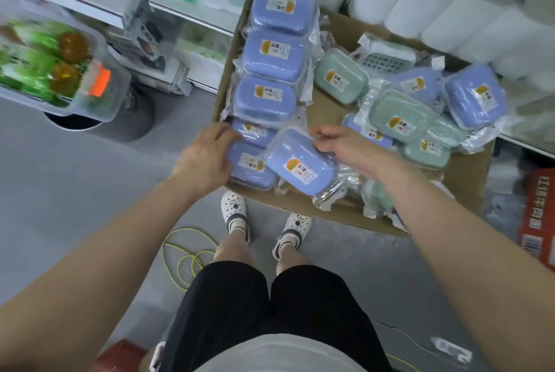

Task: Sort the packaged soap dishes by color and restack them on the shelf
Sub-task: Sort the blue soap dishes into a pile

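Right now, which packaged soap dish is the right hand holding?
Find the cardboard box, then the neat blue row down its left side. At the row's near end, the right hand pinches a plastic-wrapped blue soap dish; unlike its neighbours, it sits tilted diagonally.

I am seeing no text I can read: the soap dish stickers (301,169) are showing only blurred marks, and the red carton (537,221) is carrying large white characters, illegible.
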A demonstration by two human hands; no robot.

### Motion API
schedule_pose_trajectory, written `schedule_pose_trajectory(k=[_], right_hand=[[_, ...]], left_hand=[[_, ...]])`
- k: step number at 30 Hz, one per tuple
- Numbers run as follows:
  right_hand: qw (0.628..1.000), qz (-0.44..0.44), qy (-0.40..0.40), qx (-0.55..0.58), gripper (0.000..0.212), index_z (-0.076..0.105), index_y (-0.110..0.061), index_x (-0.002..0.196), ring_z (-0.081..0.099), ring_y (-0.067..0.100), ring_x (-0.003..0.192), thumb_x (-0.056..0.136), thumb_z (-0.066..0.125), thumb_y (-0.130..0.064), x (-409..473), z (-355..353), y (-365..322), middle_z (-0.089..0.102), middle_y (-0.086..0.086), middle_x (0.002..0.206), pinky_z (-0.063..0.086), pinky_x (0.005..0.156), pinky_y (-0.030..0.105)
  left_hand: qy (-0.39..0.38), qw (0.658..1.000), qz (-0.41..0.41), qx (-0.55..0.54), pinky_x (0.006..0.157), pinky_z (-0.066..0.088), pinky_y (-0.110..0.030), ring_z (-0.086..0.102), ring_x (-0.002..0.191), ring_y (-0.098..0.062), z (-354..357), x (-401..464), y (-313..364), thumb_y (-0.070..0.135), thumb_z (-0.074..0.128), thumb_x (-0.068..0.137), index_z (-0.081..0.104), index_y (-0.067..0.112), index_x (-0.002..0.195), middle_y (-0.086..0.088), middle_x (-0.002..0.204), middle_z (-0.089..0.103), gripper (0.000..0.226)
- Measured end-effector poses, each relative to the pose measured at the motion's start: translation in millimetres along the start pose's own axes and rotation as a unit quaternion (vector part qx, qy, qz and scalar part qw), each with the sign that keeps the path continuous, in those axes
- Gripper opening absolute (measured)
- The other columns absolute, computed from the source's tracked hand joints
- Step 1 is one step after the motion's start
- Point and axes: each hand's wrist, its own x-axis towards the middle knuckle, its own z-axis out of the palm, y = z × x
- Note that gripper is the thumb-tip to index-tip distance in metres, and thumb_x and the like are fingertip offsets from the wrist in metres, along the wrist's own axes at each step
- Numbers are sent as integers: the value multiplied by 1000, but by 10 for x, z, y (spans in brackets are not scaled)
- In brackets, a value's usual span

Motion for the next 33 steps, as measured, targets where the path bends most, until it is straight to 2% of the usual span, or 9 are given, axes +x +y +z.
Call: schedule_pose_trajectory(k=[2, 5, 9, 12, 16, 20, 24, 28, 33], right_hand=[[1000, -9, -25, -9, 30, 59, -28, 119, 61, 17, 108, 96, 56, -9, 152, 270, -145, 64, 1, 122, 44, 98, 28], [991, -69, 9, -111, 29, 58, -24, 125, 61, 16, 96, 97, 53, -16, 384, 656, -265, 64, 0, 112, 48, 82, 27], [850, -247, 297, -358, 17, 60, -13, 106, 57, 30, 90, 90, 59, -16, 508, 885, -110, 60, 7, 95, 46, 74, 39], [783, -339, 367, -371, 19, 63, -10, 94, 54, 28, 81, 98, 54, -26, 403, 973, 30, 61, 6, 87, 47, 71, 40], [813, -276, 216, -465, 53, 54, -19, 128, 53, 26, 111, 87, 61, -52, 332, 1076, 282, 56, 2, 127, 45, 91, 43], [832, -258, 180, -456, 71, 51, -14, 136, 52, 31, 118, 74, 80, -33, 418, 1128, 281, 52, 8, 138, 45, 98, 46], [835, -254, 163, -460, 68, 52, -16, 137, 52, 33, 123, 77, 78, -35, 431, 1067, 190, 52, 9, 141, 47, 96, 50], [832, -251, 201, -451, 54, 52, -18, 137, 52, 29, 124, 90, 63, -42, 254, 753, 281, 51, 6, 142, 46, 98, 46], [799, -225, 341, -442, 46, 55, -12, 133, 55, 36, 117, 92, 63, -30, -100, -183, 591, 58, 15, 130, 47, 95, 48]], left_hand=[[89, 996, -2, 2, 95, 44, -40, 50, 107, -33, -136, 19, -23, 10, 45, 72, 57, 11, 119, -12, 123, 51, 48], [74, 996, 24, 40, 108, 38, -41, 43, 126, -35, -242, 189, -124, 15, 33, 83, 47, 11, 137, -12, 141, 44, 56], [-52, 985, 113, 124, 117, 26, -48, 29, 142, -36, -265, 545, -276, 20, 18, 86, 38, 9, 146, -14, 152, 35, 64], [-86, 974, 150, 146, 113, 31, -51, 36, 138, -38, -234, 723, -328, 21, 26, 88, 44, 11, 143, -13, 150, 41, 59], [-71, 979, 153, 111, 112, 33, -50, 36, 137, -40, -250, 774, -327, 0, 48, 81, 47, 12, 140, -13, 148, 43, 60], [-58, 980, 158, 102, 110, 36, -47, 40, 135, -38, -274, 770, -328, 4, 56, 86, 50, 11, 137, -14, 145, 45, 52], [-20, 973, 190, 131, 104, 42, -46, 50, 121, -38, -276, 834, -290, 16, 59, 88, 59, 8, 123, -16, 128, 56, 35], [-3, 970, 182, 160, 85, 49, -49, 55, 101, -38, -367, 957, -58, 28, 41, 92, 64, 7, 109, -14, 107, 61, 35], [22, 961, 234, 144, 80, 51, -48, 55, 99, -37, -336, 1174, 488, 28, 42, 91, 63, 9, 109, -14, 107, 61, 33]])
